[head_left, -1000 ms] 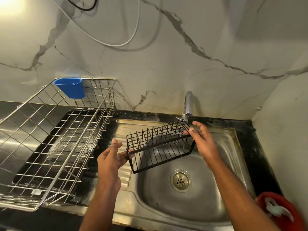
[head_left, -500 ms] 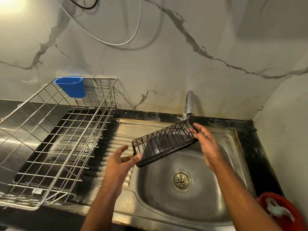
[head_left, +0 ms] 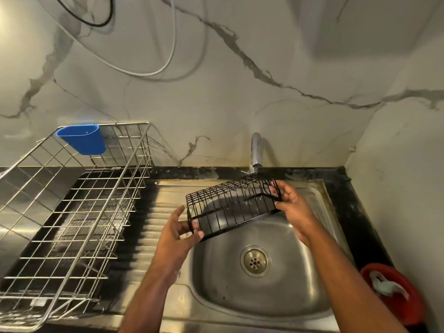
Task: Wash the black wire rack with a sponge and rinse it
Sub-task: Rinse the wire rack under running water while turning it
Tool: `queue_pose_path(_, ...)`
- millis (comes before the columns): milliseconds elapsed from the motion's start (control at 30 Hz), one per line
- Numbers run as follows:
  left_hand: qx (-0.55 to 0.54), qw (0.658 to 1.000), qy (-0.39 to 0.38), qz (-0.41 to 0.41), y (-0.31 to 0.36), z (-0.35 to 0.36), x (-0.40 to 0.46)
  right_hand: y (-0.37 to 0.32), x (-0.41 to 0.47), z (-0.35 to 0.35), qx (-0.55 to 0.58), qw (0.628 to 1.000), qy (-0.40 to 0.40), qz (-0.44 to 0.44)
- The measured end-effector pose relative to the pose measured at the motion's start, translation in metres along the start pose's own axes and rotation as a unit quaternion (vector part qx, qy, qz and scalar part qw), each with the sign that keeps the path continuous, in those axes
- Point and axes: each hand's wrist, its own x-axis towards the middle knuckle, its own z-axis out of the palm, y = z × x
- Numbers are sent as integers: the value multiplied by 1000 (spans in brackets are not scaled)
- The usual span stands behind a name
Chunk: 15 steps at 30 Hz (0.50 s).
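Observation:
I hold the black wire rack [head_left: 230, 206] tilted in the air above the steel sink [head_left: 262, 289], just below the tap [head_left: 256, 150]. My left hand [head_left: 179, 233] pinches its lower left corner between thumb and fingers. My right hand [head_left: 292, 207] grips the rack's upper right end. The rack's open side faces down and away. No water runs from the tap. No sponge shows plainly in view.
A large steel wire dish basket [head_left: 72, 212] with a blue plastic cup [head_left: 83, 140] hooked on its back stands on the drainboard at left. A red bowl [head_left: 396, 292] holding a crumpled cloth-like thing sits at the right edge. The sink drain [head_left: 255, 260] lies open below.
I have turned the rack over in my hands, from open side up to open side down. My left hand shifted its hold to the lower corner.

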Motion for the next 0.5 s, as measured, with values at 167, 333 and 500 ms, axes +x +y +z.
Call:
queue_pose_path(167, 86, 995, -6, 40, -1, 1, 2, 7, -2, 4, -18, 999, 32, -25)
queue_pose_path(333, 14, 999, -48, -1, -5, 5, 6, 16, -6, -1, -35, 996, 75, -37)
queue_pose_path(500, -109, 988, -52, -91, 3, 14, 16, 9, -24, -20, -66, 995, 13, -71)
